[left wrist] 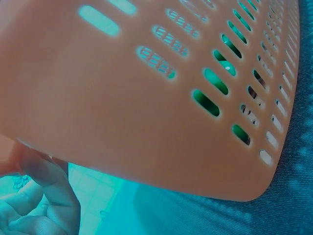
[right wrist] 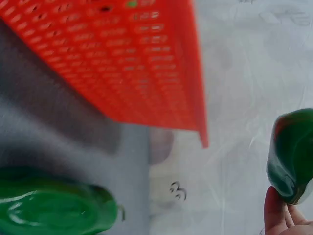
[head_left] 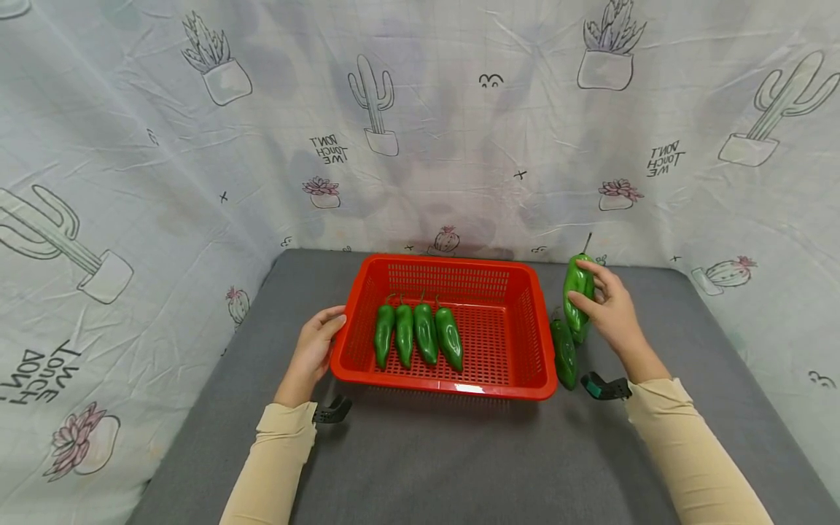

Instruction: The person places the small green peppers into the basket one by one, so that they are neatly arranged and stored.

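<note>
My left hand (head_left: 313, 346) grips the left rim of a red plastic basket (head_left: 482, 390), its thumb over the edge. Inside the basket, several green chili peppers (head_left: 425, 334) lie side by side on the left part of the slotted floor, stems toward the back. My right hand (head_left: 615, 312) pinches another green chili pepper (head_left: 576, 288) between thumb and fingers, stem up, just outside the basket's right wall. Below it on the table lies a darker green pepper (head_left: 564, 356) close along that wall. Part of one more pepper (head_left: 581, 337) shows behind the held one.
The basket stands on a grey table (head_left: 420, 459). White cloth (head_left: 446, 160) printed with cacti hangs behind the table and at both sides. A dark wrist strap (head_left: 333, 410) sits at the left cuff, another (head_left: 607, 388) at the right.
</note>
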Available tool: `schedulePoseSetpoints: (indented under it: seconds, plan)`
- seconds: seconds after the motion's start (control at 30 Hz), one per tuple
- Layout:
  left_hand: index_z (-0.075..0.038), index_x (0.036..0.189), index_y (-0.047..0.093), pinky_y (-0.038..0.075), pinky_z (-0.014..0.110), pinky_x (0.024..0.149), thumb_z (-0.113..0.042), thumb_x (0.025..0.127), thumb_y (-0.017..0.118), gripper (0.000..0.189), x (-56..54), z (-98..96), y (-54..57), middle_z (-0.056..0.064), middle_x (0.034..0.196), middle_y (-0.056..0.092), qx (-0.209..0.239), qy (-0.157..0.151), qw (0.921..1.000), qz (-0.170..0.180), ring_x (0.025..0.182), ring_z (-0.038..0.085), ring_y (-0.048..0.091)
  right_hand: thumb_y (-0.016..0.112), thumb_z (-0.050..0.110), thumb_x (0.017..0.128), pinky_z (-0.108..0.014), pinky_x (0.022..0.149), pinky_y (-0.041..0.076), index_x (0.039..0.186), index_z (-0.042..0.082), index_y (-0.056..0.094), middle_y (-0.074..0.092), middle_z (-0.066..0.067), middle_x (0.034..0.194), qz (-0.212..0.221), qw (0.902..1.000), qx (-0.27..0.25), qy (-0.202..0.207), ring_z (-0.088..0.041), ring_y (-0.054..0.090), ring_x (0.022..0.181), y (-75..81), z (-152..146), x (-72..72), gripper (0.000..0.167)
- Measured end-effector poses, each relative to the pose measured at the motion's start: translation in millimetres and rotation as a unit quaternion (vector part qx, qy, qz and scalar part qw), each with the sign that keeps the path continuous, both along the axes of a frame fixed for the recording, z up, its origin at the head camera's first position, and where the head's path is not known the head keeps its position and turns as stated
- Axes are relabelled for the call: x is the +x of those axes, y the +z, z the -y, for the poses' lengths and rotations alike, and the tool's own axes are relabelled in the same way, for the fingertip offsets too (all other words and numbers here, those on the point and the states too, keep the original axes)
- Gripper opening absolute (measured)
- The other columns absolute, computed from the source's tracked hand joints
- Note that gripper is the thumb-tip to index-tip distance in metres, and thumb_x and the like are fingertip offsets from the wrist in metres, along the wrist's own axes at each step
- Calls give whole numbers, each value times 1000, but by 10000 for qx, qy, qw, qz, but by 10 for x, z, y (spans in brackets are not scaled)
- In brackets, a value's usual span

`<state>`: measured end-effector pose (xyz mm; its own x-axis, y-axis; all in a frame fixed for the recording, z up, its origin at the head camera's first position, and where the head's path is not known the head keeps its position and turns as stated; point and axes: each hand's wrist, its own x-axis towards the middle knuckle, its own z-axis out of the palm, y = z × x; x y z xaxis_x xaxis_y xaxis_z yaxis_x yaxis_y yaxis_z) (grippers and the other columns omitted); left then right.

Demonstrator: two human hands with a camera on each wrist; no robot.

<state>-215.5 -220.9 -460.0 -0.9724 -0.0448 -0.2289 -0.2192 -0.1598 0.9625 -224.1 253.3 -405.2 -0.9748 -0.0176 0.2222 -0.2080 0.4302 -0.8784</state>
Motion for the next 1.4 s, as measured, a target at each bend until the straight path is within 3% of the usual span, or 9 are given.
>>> schedulePoseSetpoints:
  seconds: [0.3, 0.7, 1.13, 1.4]
  plan:
    - [-1, 132, 44, 56, 27, 70, -12, 98, 50, 37, 6, 5, 7, -4, 94, 63, 56, 6, 10000, 10, 79, 10, 65, 60, 13, 93, -17, 63, 52, 145, 8, 35, 26, -19, 139, -63, 9992, -195, 341, 4, 55, 91, 163, 172, -16, 58]
    - [-1, 135, 44, 56, 27, 71, -16, 99, 50, 39, -3, -2, 15, -3, 100, 60, -131, -75, 9999, -38, 82, 11, 65, 60, 13, 93, -17, 66, 51, 144, 7, 34, 32, -21, 137, -30, 9974, -447, 571, -3, 55, 94, 274, 471, -105, 58]
    - [-2, 134, 44, 56, 27, 70, -14, 99, 50, 38, -4, 1, -16, -6, 95, 62, -83, -26, 10000, -38, 80, 10, 65, 61, 14, 93, -20, 72, 52, 143, 9, 38, 44, -22, 131, 324, 9941, -581, 851, -16, 53, 103, 191, 820, -243, 55]
    - [-1, 134, 44, 56, 28, 71, -16, 98, 51, 39, -11, 7, -23, -3, 98, 61, -91, -72, 9999, 4, 82, 12, 66, 62, 14, 92, -40, 81, 50, 141, 14, 43, 44, -19, 135, 801, 9925, -444, 809, -35, 44, 121, 85, 1022, -342, 52]
